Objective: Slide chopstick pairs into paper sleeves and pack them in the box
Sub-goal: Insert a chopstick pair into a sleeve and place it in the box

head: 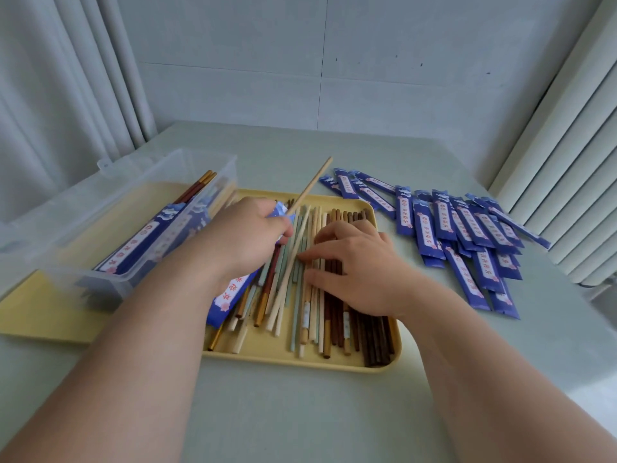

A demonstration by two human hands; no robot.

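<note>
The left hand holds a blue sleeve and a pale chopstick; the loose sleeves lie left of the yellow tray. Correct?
One error: the head view shows the loose sleeves right of the yellow tray. The left hand does hold the blue sleeve and pale chopstick.

Plain indoor room (curtain (66, 95), table (300, 412))

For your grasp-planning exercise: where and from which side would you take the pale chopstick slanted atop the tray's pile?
Probably its middle, from above, pinched across the shaft: the pale chopstick rides slanted over the other chopsticks, leaving its sides exposed.
</note>
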